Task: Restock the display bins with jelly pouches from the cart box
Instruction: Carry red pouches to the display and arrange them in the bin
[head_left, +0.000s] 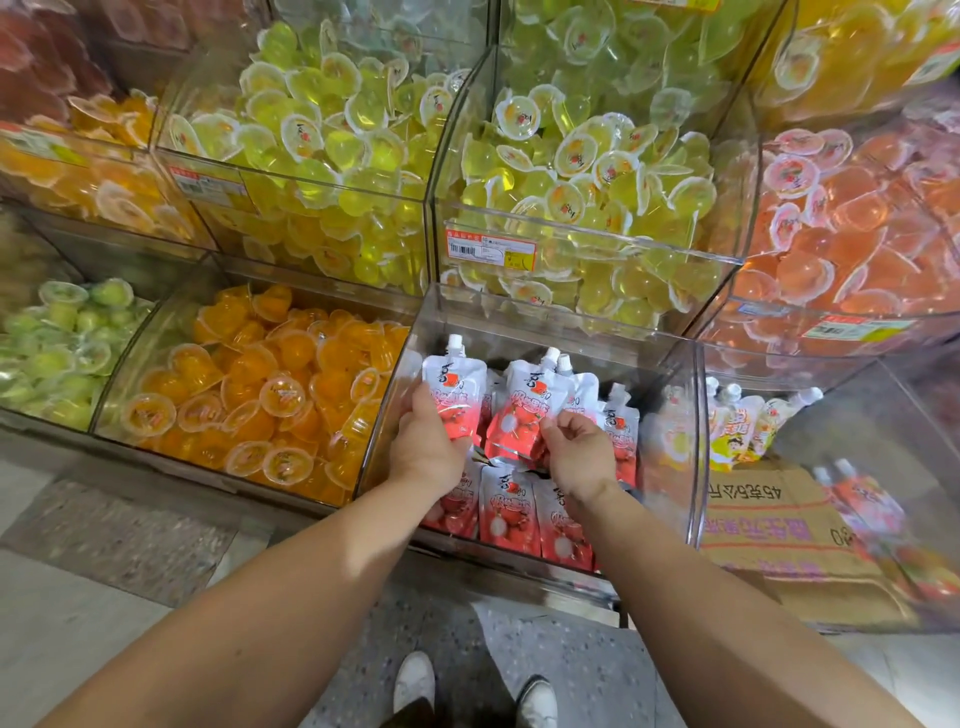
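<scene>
A clear plastic display bin (670, 467) in the lower row holds several red-and-white lychee jelly pouches with white spouts. My left hand (423, 449) grips one upright pouch (454, 387) at the bin's left side. My right hand (579, 457) pinches the lower edge of another upright pouch (522, 415) in the middle. More pouches (506, 512) lie flat along the bin's front, partly hidden under both wrists. The cart box is not visible.
A neighbouring clear bin to the right holds yellow pouches (737, 426) and a flattened cardboard box (774, 525). Orange jelly cups (270, 395) fill the bin to the left, green cups (62, 338) further left. Yellow and pink cups fill the upper bins. My shoes (415, 680) stand on speckled floor.
</scene>
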